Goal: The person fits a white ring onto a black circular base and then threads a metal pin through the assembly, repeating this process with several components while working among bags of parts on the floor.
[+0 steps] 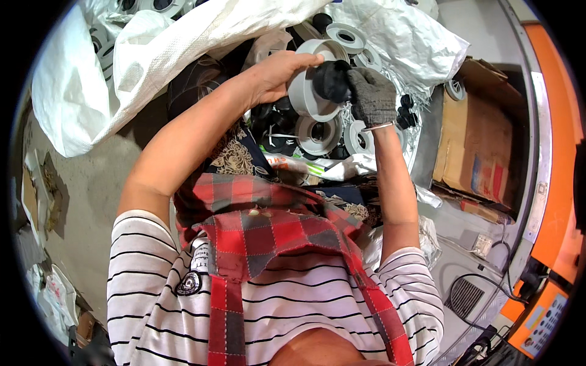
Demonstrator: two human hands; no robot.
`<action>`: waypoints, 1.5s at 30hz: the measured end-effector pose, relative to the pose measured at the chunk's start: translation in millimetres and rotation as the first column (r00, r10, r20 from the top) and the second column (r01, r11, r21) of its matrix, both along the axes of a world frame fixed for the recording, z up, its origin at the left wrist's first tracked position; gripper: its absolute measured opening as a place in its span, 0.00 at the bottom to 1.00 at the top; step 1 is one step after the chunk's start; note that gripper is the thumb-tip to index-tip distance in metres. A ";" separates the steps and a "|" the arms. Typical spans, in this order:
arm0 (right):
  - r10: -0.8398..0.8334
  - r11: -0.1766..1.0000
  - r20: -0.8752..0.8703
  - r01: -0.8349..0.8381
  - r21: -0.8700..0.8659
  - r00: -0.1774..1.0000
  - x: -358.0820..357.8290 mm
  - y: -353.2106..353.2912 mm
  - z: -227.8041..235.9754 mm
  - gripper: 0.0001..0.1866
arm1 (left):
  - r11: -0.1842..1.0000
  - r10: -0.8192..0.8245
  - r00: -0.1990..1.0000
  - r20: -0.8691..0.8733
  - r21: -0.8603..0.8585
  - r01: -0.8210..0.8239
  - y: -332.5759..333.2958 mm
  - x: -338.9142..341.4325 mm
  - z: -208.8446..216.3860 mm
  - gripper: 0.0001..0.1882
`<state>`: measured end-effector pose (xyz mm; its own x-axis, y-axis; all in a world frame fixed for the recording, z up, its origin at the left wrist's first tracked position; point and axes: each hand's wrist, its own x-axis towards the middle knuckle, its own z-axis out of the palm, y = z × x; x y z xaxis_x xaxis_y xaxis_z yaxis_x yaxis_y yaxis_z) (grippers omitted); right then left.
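Observation:
My bare left hand (pixel 282 74) grips a pale grey round plastic piece with a wide rim (pixel 303 97), its thumb over the upper edge. In a grey knitted glove, my right hand (pixel 373 96) is closed on a rounded black piece (pixel 330 81). That black piece is against the open face of the pale one; whether it is seated inside, I cannot tell. Directly below lie a flanged pale ring (pixel 320 135) and another pale ring (pixel 355 136), among black parts (pixel 278 122). Beyond my hands sits a further white ring (pixel 345 38).
White woven sacking (pixel 207 30) spreads across the upper left, with more white sheeting (pixel 403 36) at the upper right. To the right stands an open cardboard box (pixel 479 140). An orange machine frame (pixel 552 104), a control panel (pixel 543 323) and loose cables (pixel 488 283) line the right side.

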<state>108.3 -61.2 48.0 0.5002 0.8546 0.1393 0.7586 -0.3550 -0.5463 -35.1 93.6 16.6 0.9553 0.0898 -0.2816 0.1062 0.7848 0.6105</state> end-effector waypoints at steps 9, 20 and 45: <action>-0.080 0.995 -0.103 0.073 -0.067 0.991 -19.7 4.7 13.2 0.17 | 0.999 0.031 0.996 0.087 0.020 -0.033 -9.5 2.6 -2.9 0.18; -0.055 0.983 -0.191 0.020 -0.180 0.980 -17.4 4.5 34.2 0.40 | 0.996 -0.016 0.997 0.076 0.088 0.009 -6.0 -1.5 0.7 0.22; 0.100 0.990 0.105 -0.088 -0.108 0.990 -29.2 -13.5 17.7 0.39 | 0.987 0.024 0.981 0.194 0.148 -0.054 -27.5 -5.9 3.7 0.16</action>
<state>79.0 -74.6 65.6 0.4037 0.9097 0.0977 0.8444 -0.3293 -0.4225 -41.0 66.1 20.3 0.9850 0.1559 -0.0743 -0.0530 0.6824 0.7290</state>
